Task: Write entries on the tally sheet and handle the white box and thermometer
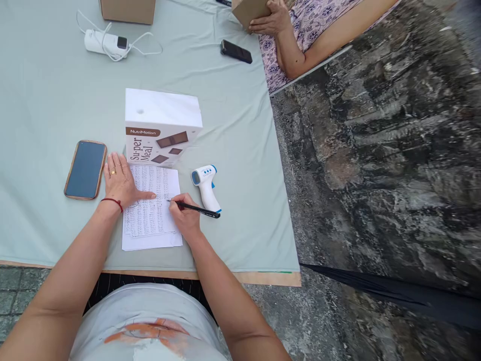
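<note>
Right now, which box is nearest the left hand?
The white rectangular printed box; the brown cardboard box and the co-worker's brown cardboard box are farther.

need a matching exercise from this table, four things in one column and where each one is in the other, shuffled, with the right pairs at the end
Things
1. slim black pen
2. white-and-blue handheld thermometer
3. rectangular dark-screened phone with a brown rim
4. white box with brown print

Places
A. standing at the far edge of the white sheets with rows of dark marks
B. lying to the left of the left hand
C. held in the right hand
D. lying on the pale green cloth, right of the sheets

Pairs: 1-C, 2-D, 3-B, 4-A
</note>
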`<move>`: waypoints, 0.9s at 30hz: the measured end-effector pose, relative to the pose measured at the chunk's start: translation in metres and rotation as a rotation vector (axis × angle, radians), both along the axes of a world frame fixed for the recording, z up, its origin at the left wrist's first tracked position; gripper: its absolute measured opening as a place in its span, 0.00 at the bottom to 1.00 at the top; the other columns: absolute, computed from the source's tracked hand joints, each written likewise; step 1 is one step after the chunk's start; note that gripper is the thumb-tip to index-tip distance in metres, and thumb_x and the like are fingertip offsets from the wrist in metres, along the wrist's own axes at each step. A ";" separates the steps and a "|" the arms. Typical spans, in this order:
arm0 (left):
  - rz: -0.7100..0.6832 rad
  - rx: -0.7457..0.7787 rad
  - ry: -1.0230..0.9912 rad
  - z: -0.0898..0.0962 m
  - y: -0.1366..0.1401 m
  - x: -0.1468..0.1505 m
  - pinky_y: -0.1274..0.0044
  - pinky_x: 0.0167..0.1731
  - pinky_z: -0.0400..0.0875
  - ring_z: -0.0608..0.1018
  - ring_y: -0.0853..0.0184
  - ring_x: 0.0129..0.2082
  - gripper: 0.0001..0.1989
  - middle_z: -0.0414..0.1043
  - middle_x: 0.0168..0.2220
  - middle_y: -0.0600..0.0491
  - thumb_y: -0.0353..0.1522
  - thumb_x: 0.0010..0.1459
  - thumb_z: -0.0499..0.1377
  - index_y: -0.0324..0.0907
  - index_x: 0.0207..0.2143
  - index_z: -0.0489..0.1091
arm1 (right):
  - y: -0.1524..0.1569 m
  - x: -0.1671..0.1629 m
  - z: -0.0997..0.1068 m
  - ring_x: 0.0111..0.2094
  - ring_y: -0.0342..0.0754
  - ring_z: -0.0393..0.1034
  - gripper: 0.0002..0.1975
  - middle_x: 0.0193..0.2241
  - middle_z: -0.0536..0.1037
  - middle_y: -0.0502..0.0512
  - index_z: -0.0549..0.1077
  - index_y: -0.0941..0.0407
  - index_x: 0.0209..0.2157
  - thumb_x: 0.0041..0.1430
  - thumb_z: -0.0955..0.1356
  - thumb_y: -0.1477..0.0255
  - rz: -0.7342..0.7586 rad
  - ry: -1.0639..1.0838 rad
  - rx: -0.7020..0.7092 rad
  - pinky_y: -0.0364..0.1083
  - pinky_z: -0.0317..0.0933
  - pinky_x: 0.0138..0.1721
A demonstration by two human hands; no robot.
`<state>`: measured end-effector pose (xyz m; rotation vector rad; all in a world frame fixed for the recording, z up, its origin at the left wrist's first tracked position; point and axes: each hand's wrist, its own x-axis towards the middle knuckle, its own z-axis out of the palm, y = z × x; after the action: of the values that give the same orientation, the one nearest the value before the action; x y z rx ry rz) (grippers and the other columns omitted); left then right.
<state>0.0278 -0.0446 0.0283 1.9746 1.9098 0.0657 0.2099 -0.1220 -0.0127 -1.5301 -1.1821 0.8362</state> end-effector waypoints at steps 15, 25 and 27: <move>0.014 0.014 -0.022 -0.005 0.000 -0.001 0.51 0.70 0.29 0.30 0.37 0.73 0.80 0.26 0.74 0.26 0.58 0.36 0.71 0.23 0.72 0.29 | 0.000 0.000 -0.002 0.24 0.45 0.63 0.04 0.21 0.71 0.46 0.68 0.51 0.24 0.47 0.64 0.67 -0.026 -0.006 -0.024 0.46 0.62 0.29; 0.018 0.003 -0.009 -0.002 0.000 0.001 0.52 0.70 0.28 0.30 0.38 0.74 0.80 0.25 0.73 0.25 0.58 0.35 0.72 0.21 0.72 0.31 | 0.000 -0.001 -0.001 0.25 0.45 0.64 0.05 0.21 0.71 0.46 0.67 0.52 0.24 0.47 0.64 0.65 -0.080 0.048 -0.031 0.46 0.62 0.29; 0.014 0.010 -0.014 -0.002 0.000 0.000 0.51 0.70 0.28 0.30 0.38 0.74 0.80 0.26 0.74 0.26 0.58 0.35 0.72 0.22 0.72 0.31 | -0.001 -0.001 -0.002 0.25 0.45 0.64 0.05 0.22 0.71 0.46 0.67 0.52 0.24 0.47 0.64 0.66 -0.078 0.047 -0.032 0.46 0.62 0.29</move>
<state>0.0281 -0.0445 0.0261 1.9629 1.9181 0.0925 0.2093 -0.1225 -0.0144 -1.5639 -1.0729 0.8387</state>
